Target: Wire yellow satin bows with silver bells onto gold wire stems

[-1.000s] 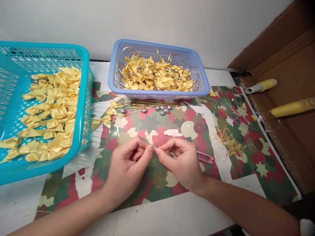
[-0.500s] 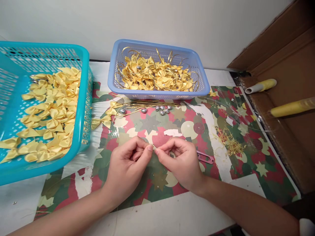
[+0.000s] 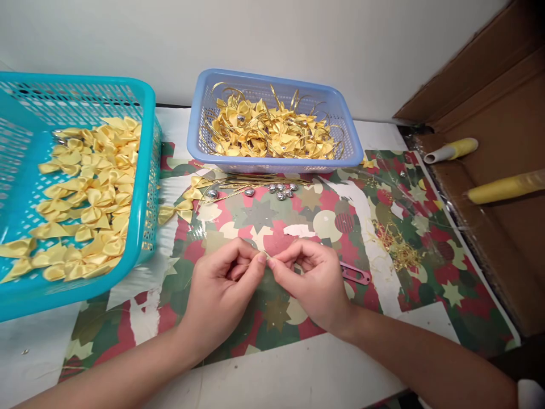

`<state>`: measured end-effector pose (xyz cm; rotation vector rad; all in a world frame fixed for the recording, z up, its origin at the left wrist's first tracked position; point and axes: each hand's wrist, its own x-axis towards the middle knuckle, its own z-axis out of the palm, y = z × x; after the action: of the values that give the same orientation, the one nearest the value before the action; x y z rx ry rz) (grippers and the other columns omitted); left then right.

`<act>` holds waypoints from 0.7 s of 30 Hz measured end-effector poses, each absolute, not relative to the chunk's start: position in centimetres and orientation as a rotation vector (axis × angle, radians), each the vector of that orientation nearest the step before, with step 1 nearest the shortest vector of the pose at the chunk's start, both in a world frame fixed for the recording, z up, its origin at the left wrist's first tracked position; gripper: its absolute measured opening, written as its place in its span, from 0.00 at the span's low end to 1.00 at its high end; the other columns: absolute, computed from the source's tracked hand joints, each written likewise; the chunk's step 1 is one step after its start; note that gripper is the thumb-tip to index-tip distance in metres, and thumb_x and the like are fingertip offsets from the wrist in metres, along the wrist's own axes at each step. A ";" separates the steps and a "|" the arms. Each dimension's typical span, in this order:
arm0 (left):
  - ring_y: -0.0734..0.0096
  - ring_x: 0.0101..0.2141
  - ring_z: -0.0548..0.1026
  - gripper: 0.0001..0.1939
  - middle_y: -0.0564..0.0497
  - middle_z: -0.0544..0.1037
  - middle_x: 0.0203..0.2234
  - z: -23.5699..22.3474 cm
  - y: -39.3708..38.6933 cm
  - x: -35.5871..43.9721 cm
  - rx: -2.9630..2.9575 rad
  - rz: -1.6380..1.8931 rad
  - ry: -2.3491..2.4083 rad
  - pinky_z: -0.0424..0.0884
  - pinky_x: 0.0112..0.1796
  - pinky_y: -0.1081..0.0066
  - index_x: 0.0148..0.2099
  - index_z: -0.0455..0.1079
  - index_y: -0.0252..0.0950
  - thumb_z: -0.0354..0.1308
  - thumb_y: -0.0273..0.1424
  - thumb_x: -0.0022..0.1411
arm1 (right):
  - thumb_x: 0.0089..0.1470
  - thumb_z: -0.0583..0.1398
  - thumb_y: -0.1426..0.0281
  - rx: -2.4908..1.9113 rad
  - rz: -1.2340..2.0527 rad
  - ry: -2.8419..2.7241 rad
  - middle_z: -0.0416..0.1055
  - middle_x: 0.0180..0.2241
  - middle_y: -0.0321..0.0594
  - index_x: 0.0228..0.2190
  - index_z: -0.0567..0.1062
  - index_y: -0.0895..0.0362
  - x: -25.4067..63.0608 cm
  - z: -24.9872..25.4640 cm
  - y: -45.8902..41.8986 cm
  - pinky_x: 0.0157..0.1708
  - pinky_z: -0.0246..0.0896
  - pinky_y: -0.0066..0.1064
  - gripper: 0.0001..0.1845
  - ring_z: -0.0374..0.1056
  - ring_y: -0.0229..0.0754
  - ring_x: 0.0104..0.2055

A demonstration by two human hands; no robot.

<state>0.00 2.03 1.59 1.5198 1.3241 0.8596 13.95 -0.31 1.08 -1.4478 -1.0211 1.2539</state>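
Left hand [image 3: 225, 287] and right hand [image 3: 317, 284] are both pinched tight on a thin strand [image 3: 267, 255], mid-table between them; I'd grip close in and hold it lightly taut so it won't slip; teal basket [image 3: 145, 170] on the left has yellow bows [image 3: 96, 215]; farther back, blue basket [image 3: 276, 164] holds bow pieces [image 3: 279, 136] with looped gold cords [image 3: 275, 95]

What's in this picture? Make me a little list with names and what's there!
Left hand: pinching what looks like a thin strand
Right hand: pinching it too, close to the left
Teal basket: yellow bows
Blue basket: more bows, gold loops
Beyond the hands: silver balls, gold wires
Right side: pink tool, partly hidden; gold scraps
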 end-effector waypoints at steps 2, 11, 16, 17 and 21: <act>0.80 0.17 0.52 0.14 0.61 0.52 0.14 1.6 2.0 0.0 1.526 0.866 1.317 0.50 0.19 0.77 0.21 0.61 0.36 0.54 0.28 0.59 | 0.45 0.63 0.74 -1.449 1.250 -1.021 0.67 0.19 0.32 0.20 0.70 0.56 13.9 1.0 -0.3 0.22 0.61 0.26 0.08 0.61 0.33 0.22; 0.79 0.17 0.53 0.13 0.61 0.52 0.14 1.6 1.9 -0.2 1.538 0.860 1.311 0.51 0.19 0.77 0.21 0.61 0.37 0.54 0.28 0.59 | 0.45 0.63 0.75 -1.438 1.232 -1.040 0.68 0.19 0.32 0.20 0.70 0.56 14.0 0.9 -0.4 0.22 0.61 0.26 0.08 0.62 0.33 0.22; 0.80 0.17 0.53 0.13 0.61 0.53 0.15 1.5 2.0 -0.2 1.542 0.868 1.317 0.51 0.19 0.77 0.21 0.61 0.36 0.55 0.28 0.58 | 0.45 0.63 0.75 -1.451 1.232 -1.035 0.68 0.19 0.32 0.19 0.70 0.56 13.9 0.9 -0.4 0.22 0.61 0.26 0.08 0.62 0.33 0.22; 0.80 0.17 0.53 0.13 0.61 0.52 0.15 1.5 2.0 -0.2 1.542 0.869 1.321 0.51 0.19 0.77 0.21 0.61 0.36 0.55 0.28 0.59 | 0.45 0.63 0.75 -1.451 1.233 -1.037 0.68 0.19 0.32 0.20 0.70 0.56 13.9 0.9 -0.4 0.22 0.61 0.26 0.08 0.62 0.33 0.22; 0.80 0.17 0.53 0.14 0.61 0.53 0.14 1.6 2.0 -0.3 1.540 0.867 1.332 0.51 0.19 0.76 0.21 0.61 0.36 0.55 0.28 0.59 | 0.45 0.63 0.75 -1.441 1.229 -1.045 0.68 0.19 0.32 0.20 0.70 0.56 14.0 0.9 -0.4 0.22 0.61 0.26 0.08 0.62 0.33 0.22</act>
<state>-0.26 2.01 1.58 1.5405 1.3320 0.8674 13.97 -0.41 0.90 -1.4412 -1.0452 1.2288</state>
